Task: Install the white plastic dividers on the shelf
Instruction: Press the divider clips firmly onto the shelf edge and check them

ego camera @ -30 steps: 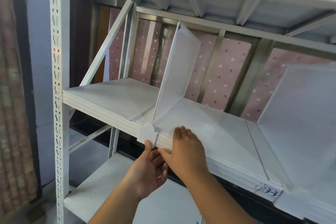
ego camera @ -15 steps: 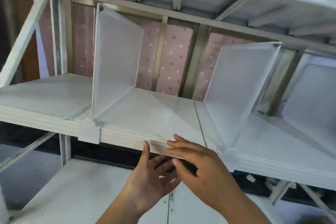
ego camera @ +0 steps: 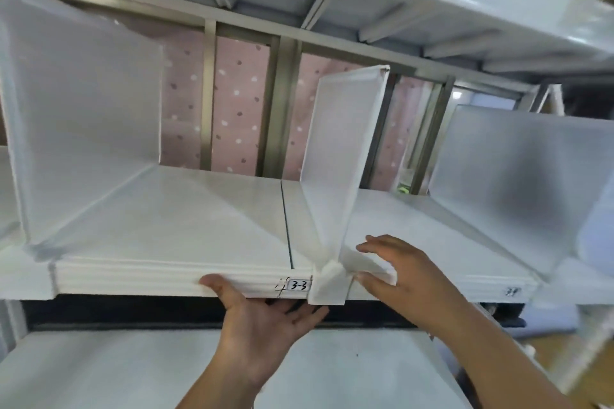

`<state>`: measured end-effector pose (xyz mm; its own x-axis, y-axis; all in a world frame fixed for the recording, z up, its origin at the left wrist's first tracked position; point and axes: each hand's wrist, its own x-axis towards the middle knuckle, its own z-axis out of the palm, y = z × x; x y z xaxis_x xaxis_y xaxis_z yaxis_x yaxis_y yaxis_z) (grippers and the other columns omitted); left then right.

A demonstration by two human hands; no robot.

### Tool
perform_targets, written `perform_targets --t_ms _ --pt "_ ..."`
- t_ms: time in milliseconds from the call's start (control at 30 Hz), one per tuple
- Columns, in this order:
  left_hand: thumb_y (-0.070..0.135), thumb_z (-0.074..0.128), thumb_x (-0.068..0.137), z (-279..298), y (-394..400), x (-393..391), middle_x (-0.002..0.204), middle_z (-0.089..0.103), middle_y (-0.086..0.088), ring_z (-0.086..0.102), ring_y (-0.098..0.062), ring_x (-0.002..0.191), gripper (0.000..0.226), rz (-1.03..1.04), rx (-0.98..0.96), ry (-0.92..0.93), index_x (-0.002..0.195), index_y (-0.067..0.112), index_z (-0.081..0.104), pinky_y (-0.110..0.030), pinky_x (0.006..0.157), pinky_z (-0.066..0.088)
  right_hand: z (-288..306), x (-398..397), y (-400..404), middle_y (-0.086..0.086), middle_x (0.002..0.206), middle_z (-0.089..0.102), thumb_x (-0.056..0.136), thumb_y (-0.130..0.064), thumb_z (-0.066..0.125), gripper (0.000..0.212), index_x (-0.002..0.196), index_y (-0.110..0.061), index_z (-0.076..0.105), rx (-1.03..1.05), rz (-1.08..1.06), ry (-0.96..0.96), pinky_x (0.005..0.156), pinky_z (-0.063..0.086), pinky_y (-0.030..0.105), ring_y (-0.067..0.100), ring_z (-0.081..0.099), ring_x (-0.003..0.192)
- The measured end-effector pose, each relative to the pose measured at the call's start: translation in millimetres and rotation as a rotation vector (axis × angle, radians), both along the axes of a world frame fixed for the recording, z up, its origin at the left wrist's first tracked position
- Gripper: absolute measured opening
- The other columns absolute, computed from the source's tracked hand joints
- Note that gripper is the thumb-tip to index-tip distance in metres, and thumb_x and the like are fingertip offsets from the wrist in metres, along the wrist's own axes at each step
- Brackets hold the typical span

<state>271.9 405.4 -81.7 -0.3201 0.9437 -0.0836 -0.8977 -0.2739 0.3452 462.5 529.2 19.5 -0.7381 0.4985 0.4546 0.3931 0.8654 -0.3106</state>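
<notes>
Your left hand (ego camera: pixel 262 319) sits under the front lip of the shelf (ego camera: pixel 186 232), palm up, fingers spread wide, thumb pressed on the lip beside the "3-3" label (ego camera: pixel 299 285); your right hand (ego camera: pixel 408 279) is open, fingers loosely spread, touching the shelf edge just right of the middle divider (ego camera: pixel 342 156), holding nothing; that divider stands upright, its clip (ego camera: pixel 329 285) hooked over the lip; a left divider (ego camera: pixel 83 116) and a right divider (ego camera: pixel 518 186) stand well apart either side.

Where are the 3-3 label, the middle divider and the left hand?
3-3 label (ego camera: pixel 300 285): head view, on the handwritten digits.
Middle divider (ego camera: pixel 342 149): head view, centre of its upright panel.
Left hand (ego camera: pixel 262 322): head view, on the palm below the shelf edge.
</notes>
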Motion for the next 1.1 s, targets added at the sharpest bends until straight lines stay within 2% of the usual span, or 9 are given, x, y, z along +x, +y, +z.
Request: perform_targets --t_ms 67,133,167,300,467,600,800,933,1100 --pt "0.106 0.063 0.028 3.6 -1.1 1.5 0.144 0.059 -0.038 0.057 -0.064 0.129 0.152 -0.017 0.04 0.014 0.151 0.017 0.052 -0.074 0.103 0.049 -5.8 -9.1 14.7 -0.026 0.15 0.029 0.088 -0.046 0.07 0.066 0.147 -0.029 0.045 -0.049 0.037 -0.199 0.111 0.017 0.009 -0.014 0.016 0.14" --pt "0.106 0.062 0.032 6.6 -3.5 2.3 0.147 0.056 -0.039 0.054 -0.063 0.133 0.152 -0.038 0.074 0.023 0.154 0.016 0.049 -0.072 0.107 0.047 -9.7 -16.4 24.1 -0.023 0.157 0.021 0.089 -0.042 0.071 0.076 0.153 -0.026 0.034 -0.106 0.078 -0.285 0.118 0.014 0.018 -0.011 0.009 0.143" --pt "0.106 0.062 0.033 7.3 -4.9 2.3 0.149 0.054 -0.04 0.052 -0.063 0.135 0.153 -0.056 0.087 0.027 0.155 0.015 0.047 -0.071 0.11 0.046 -11.2 -18.9 28.4 -0.024 0.156 0.019 0.089 -0.041 0.072 0.077 0.154 -0.027 0.033 -0.131 0.08 -0.289 0.119 0.014 0.018 -0.012 0.01 0.142" --pt "0.104 0.066 0.024 4.5 -9.7 -0.3 0.15 0.045 -0.048 0.044 -0.069 0.137 0.166 -0.174 0.127 0.05 0.157 0.007 0.04 -0.071 0.12 0.034 -17.5 -21.9 37.7 -0.029 0.15 0.02 0.087 -0.043 0.073 0.076 0.151 -0.029 0.036 -0.072 0.065 -0.274 0.104 0.007 0.0 -0.015 0.015 0.135" --pt "0.1 0.071 0.024 1.7 -10.4 -3.6 0.155 0.034 -0.05 0.034 -0.073 0.141 0.17 -0.255 0.227 -0.009 0.16 0.008 0.029 -0.073 0.125 0.02 -28.0 -19.5 39.2 -0.026 0.144 0.036 0.081 -0.038 0.081 0.07 0.143 -0.025 0.051 -0.04 0.062 -0.12 0.104 0.012 -0.002 -0.013 0.029 0.133" --pt "0.102 0.068 0.022 -0.6 -3.1 -1.3 0.149 0.041 -0.053 0.041 -0.074 0.135 0.17 -0.175 0.193 -0.023 0.155 0.002 0.036 -0.076 0.121 0.026 -33.7 -18.6 40.0 -0.022 0.139 0.043 0.078 -0.033 0.083 0.065 0.137 -0.021 0.058 0.011 0.059 -0.059 0.105 0.017 -0.001 -0.009 0.036 0.131" --pt "0.105 0.063 0.02 1.2 -1.9 1.5 0.144 0.052 -0.047 0.052 -0.068 0.131 0.169 -0.095 0.086 -0.012 0.149 -0.003 0.048 -0.075 0.116 0.034 -39.3 -19.5 36.5 -0.012 0.139 0.057 0.074 -0.032 0.085 0.059 0.13 -0.024 0.066 0.026 0.031 0.035 0.113 0.036 0.026 -0.003 0.047 0.13" --pt "0.101 0.069 0.013 6.1 -2.6 3.3 0.141 0.057 -0.044 0.058 -0.064 0.127 0.171 -0.074 0.023 -0.034 0.149 -0.001 0.05 -0.07 0.113 0.041 -40.4 -18.6 33.1 -0.01 0.135 0.061 0.073 -0.035 0.085 0.058 0.128 -0.023 0.068 0.106 0.01 0.042 0.109 0.04 0.026 -0.001 0.051 0.126" --pt "0.108 0.058 0.019 6.2 -2.7 3.3 0.135 0.065 -0.039 0.064 -0.059 0.122 0.164 -0.029 -0.106 -0.046 0.145 0.004 0.055 -0.061 0.103 0.052 -44.7 -20.9 27.8 -0.005 0.132 0.064 0.074 -0.037 0.085 0.056 0.125 -0.02 0.07 0.185 -0.04 0.037 0.105 0.044 0.029 0.007 0.057 0.123"
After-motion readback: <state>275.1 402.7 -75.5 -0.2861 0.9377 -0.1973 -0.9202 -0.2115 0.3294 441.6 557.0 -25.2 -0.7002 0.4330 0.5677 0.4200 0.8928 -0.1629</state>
